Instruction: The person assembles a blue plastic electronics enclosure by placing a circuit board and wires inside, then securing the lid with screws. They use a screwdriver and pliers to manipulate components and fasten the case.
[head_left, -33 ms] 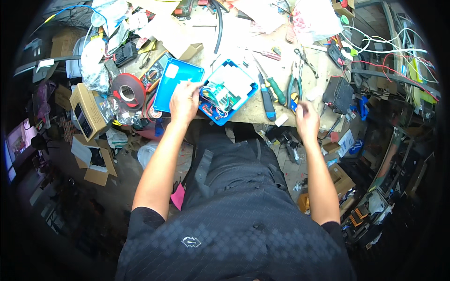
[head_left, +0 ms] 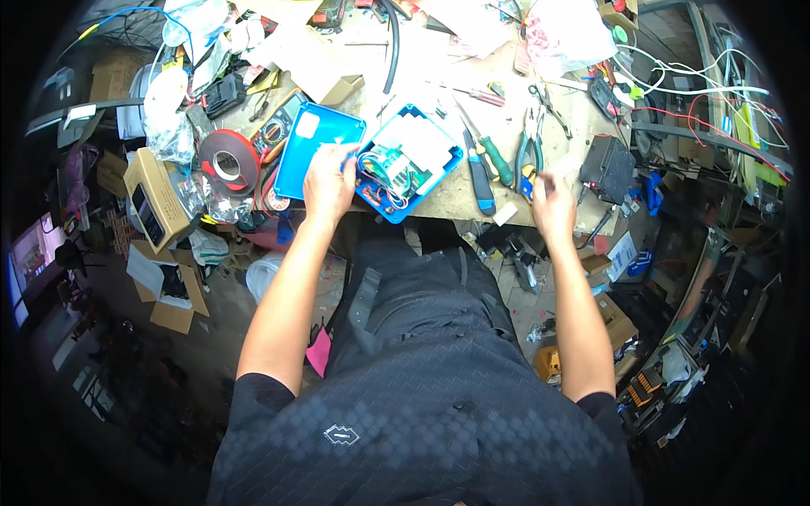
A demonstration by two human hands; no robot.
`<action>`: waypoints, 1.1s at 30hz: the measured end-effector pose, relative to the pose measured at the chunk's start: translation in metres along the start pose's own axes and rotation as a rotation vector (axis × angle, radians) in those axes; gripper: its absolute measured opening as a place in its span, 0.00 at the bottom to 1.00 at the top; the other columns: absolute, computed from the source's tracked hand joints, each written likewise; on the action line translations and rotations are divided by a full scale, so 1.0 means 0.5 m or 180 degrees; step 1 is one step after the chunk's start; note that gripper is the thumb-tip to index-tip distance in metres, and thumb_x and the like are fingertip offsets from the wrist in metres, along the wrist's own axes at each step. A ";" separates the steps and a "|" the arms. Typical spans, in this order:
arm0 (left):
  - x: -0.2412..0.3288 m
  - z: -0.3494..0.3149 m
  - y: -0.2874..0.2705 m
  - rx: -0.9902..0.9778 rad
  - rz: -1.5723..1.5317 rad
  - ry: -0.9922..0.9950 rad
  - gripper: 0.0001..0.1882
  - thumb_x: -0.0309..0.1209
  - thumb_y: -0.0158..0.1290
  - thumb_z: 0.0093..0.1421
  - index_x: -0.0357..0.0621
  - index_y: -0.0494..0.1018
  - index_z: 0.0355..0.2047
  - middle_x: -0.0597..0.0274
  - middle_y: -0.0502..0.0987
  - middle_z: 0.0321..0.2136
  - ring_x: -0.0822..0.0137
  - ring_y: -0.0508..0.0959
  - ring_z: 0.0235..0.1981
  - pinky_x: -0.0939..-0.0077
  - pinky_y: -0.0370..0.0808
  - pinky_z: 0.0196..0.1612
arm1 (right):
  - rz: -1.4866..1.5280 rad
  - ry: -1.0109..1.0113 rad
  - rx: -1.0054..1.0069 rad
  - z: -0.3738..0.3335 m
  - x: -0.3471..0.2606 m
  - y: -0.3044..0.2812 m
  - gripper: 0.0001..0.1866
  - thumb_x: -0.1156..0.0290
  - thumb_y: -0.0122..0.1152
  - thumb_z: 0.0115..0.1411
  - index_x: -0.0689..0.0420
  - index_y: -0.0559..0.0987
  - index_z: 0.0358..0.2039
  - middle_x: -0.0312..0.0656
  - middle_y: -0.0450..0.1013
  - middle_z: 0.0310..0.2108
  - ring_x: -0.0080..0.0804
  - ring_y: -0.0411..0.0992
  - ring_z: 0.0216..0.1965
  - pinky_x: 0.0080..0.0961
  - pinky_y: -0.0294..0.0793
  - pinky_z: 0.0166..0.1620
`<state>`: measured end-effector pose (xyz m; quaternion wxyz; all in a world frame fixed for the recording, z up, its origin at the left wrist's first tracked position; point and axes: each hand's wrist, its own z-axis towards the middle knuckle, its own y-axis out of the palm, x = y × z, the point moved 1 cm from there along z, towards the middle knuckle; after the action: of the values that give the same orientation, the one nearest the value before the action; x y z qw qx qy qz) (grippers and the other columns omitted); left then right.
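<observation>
My left hand is closed over the right edge of a blue plastic lid, its fingertips partly hidden. Just right of it lies an open blue box holding a green circuit board, a white block and a bundle of coloured wires. Over the table's front edge, my right hand has its fingers curled in; whatever they hold, if anything, cannot be made out. Beside that hand are long-nose pliers, a green-handled screwdriver, a blue-black handled tool and a small white block.
Left of the lid are a multimeter and a red-rimmed tape roll. A black adapter-like box stands at the right table edge. Papers, bags and cables crowd the back. Cartons stand below left.
The lid and the box have shifted very slightly to the left and up, along with my left hand. My right hand has turned a little, with its fingers still curled.
</observation>
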<state>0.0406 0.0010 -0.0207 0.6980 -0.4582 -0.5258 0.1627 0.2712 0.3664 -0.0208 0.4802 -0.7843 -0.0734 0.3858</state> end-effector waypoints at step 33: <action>0.038 -0.291 0.006 0.0132 -0.1565 -0.1558 0.15 0.28 0.62 0.69 0.37 0.81 0.54 0.63 0.84 0.43 0.77 0.79 0.35 0.78 0.78 0.42 | 0.0906 0.0309 -0.0722 0.128 0.042 -0.057 0.20 0.56 0.63 0.70 0.63 0.83 0.44 0.37 0.79 0.36 0.24 0.73 0.35 0.28 0.75 0.43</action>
<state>0.1771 -0.0521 -0.0160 0.5786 -0.2509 -0.7689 0.1054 0.2497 0.4364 -0.0242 0.3322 -0.8536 0.0185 0.4008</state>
